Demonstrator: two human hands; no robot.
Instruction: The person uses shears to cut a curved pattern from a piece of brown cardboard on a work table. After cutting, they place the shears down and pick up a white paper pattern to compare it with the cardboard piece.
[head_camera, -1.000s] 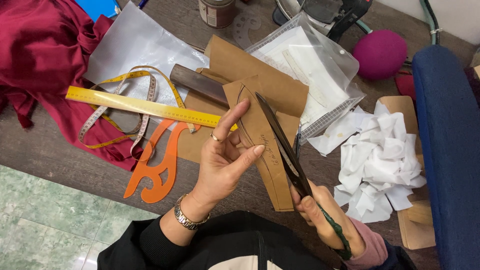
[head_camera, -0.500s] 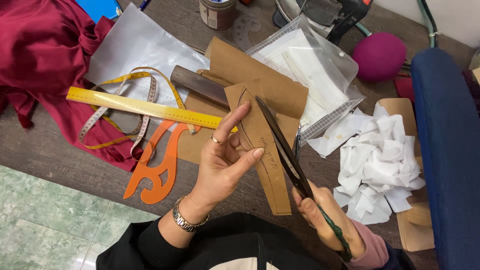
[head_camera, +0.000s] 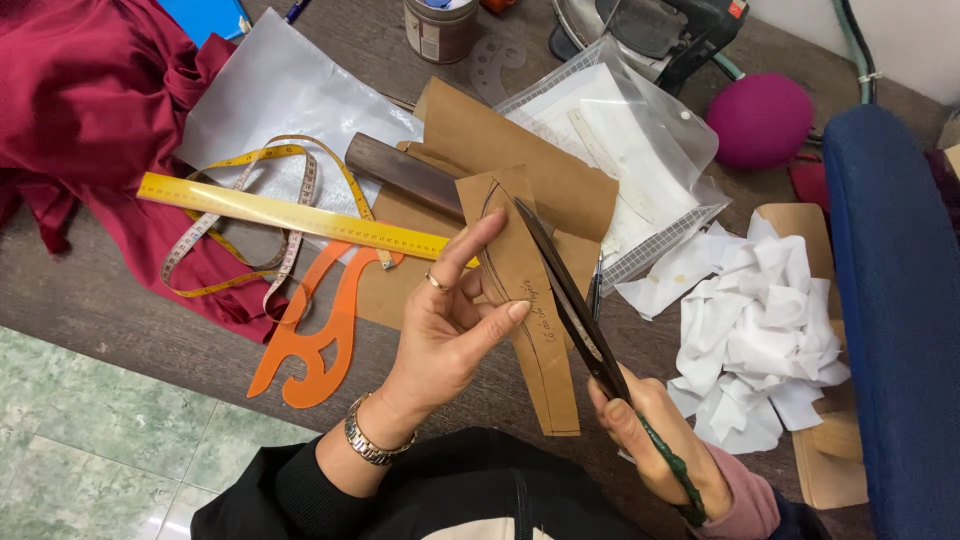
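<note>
While I watch the head view, the right hand (head_camera: 655, 450) sits nearest the camera, clenched around the handles of long dark scissors (head_camera: 570, 300) whose blades run up along the edge of a brown paper pattern piece (head_camera: 525, 300). Left hand (head_camera: 450, 320) grips that piece between thumb and fingers, holding it raised above the wooden table (head_camera: 90, 300); a ring and a metal bracelet show on it. Just left lie an orange curve template (head_camera: 320, 335), a yellow ruler (head_camera: 290, 215) and a tape measure (head_camera: 250, 230). To the right I note white paper scraps (head_camera: 765, 330). Farther out: more brown paper (head_camera: 500, 140), a clear plastic pouch (head_camera: 630, 140), red cloth (head_camera: 80, 110), a magenta ball (head_camera: 760, 118).
</note>
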